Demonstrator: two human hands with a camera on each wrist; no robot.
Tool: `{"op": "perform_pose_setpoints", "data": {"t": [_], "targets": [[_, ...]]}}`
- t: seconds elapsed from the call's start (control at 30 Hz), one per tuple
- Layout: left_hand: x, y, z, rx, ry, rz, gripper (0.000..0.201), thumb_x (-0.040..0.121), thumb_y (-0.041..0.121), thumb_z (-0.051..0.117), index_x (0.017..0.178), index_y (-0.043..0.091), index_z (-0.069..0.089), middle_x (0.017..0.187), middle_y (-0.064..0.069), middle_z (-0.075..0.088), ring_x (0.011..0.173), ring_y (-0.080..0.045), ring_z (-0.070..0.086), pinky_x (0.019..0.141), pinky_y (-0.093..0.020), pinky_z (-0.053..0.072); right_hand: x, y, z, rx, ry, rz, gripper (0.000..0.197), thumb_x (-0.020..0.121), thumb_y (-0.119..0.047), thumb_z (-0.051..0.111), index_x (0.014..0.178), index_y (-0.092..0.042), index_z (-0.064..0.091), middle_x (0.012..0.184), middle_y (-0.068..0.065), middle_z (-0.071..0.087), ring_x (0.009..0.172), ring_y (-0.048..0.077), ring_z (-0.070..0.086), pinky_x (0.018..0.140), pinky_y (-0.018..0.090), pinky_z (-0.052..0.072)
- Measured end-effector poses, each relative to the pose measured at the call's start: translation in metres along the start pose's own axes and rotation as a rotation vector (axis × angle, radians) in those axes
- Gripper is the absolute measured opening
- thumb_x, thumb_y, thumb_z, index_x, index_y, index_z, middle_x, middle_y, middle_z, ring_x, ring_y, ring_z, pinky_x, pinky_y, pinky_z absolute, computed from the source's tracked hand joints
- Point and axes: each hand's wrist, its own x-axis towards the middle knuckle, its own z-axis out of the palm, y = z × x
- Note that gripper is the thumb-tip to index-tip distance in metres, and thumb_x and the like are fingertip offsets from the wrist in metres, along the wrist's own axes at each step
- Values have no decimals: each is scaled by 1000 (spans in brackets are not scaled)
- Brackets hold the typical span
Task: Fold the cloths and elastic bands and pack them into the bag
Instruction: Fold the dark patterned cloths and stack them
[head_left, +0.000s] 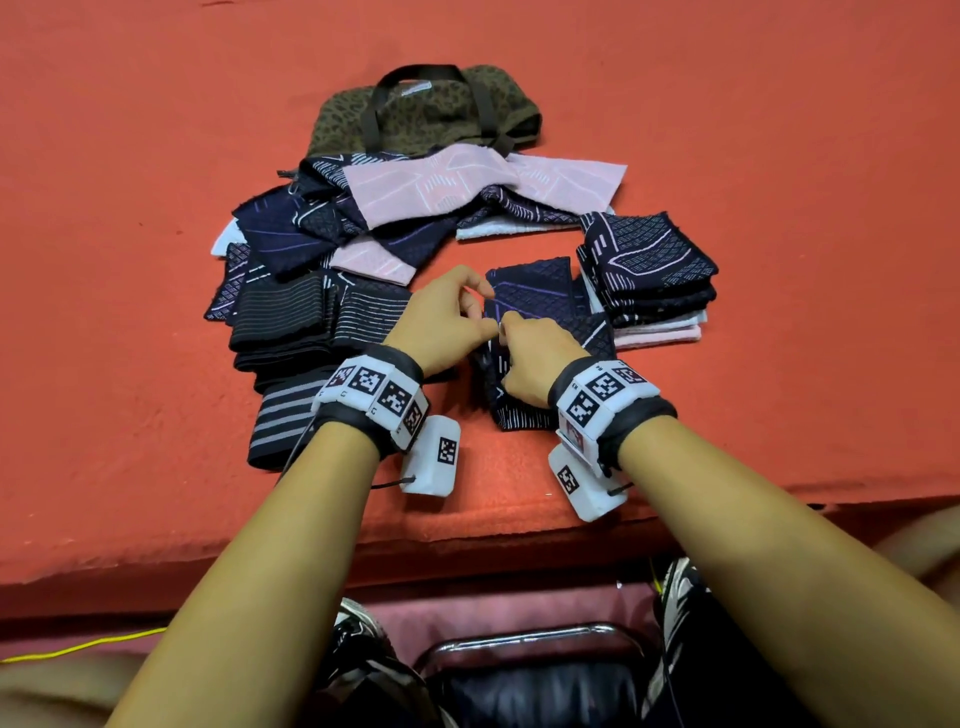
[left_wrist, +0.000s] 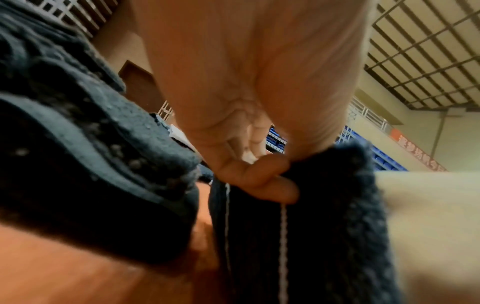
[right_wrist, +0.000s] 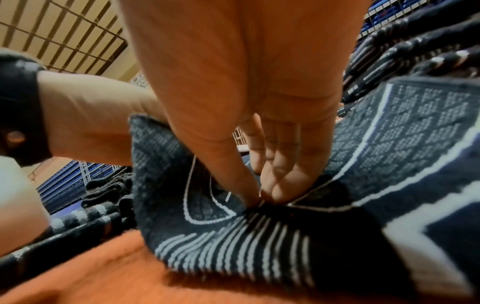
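A navy patterned cloth (head_left: 540, 322) lies on the red worktop (head_left: 779, 156), a short way in from the near edge and about midway along it. It is partly folded, with its far part doubled over and its near end, marked with fine white stripes, flat on the worktop. My left hand (head_left: 441, 317) pinches the cloth's left edge between thumb and curled fingers; the left wrist view shows the fingers (left_wrist: 259, 174) curled tightly on dark fabric. My right hand (head_left: 535, 364) rests on the middle of the cloth, its fingertips (right_wrist: 283, 185) pressed together and pinching the fabric at a crease. The two hands almost touch.

I judge the step in hand to be setting a fold in this cloth. To do it well, I would keep the right fingertips down as an anchor on the crease, draw the left edge over so its corners meet the layer beneath, then smooth the cloth flat before letting go. The knit looks soft and thick, so a loose fold may spring open.

Just right of the cloth sits a stack of folded cloths (head_left: 649, 270) in navy, white and pink. To its left lie striped elastic bands (head_left: 291, 332), reaching toward the near edge. Beyond, a loose heap of unfolded cloths (head_left: 415, 208), navy and pink, waits. Farthest off, toward the far edge, lies the olive leopard-print bag (head_left: 431, 111) with dark handles; I cannot tell whether anything is inside.
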Motion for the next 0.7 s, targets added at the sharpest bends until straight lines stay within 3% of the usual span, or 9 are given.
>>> {"op": "perform_pose_setpoints", "data": {"t": [0.13,0.27,0.37,0.47,0.6,0.7], "targets": [[3,3,7,-146,-49,37,37,78,-5,66,107,15,55,68,6,54,51,-9,47,54,-24,43,0,10,-11,160,-21,22,26,84,-19,55,109,-17,54,99,7,65,98,30,60,79,35,49],[3,-3,14,-216,-55,13,54,84,-1,66,130,15,44,96,-4,51,61,-15,48,62,-29,46,3,21,-23,271,41,106,14,87,-31,57,94,-24,66,91,2,70,94,24,65,80,31,52],[4,-6,16,-247,-21,-17,62,86,-4,65,138,16,36,99,-1,48,60,-11,49,58,-23,46,5,16,-23,170,37,110,22,91,-35,53,92,-21,70,98,6,68,94,27,62,73,29,45],[6,-7,15,-270,-12,-32,63,87,-6,63,139,15,35,97,1,47,58,-7,47,52,-16,43,7,12,-27,172,23,119,34,96,-36,48,87,-10,69,92,9,66,87,29,59,69,30,41],[6,-12,16,-289,-25,-40,57,86,-11,57,131,18,41,101,-4,47,67,-12,51,61,-18,46,6,9,-35,303,-11,118,40,90,-34,47,90,0,68,88,11,73,83,28,67,81,37,54],[7,-14,15,-312,1,-68,57,84,-15,51,132,14,42,100,-4,47,72,-15,52,62,-20,47,2,5,-37,247,-57,91,45,86,-41,54,90,1,71,86,13,74,84,27,69,81,40,56]]}}
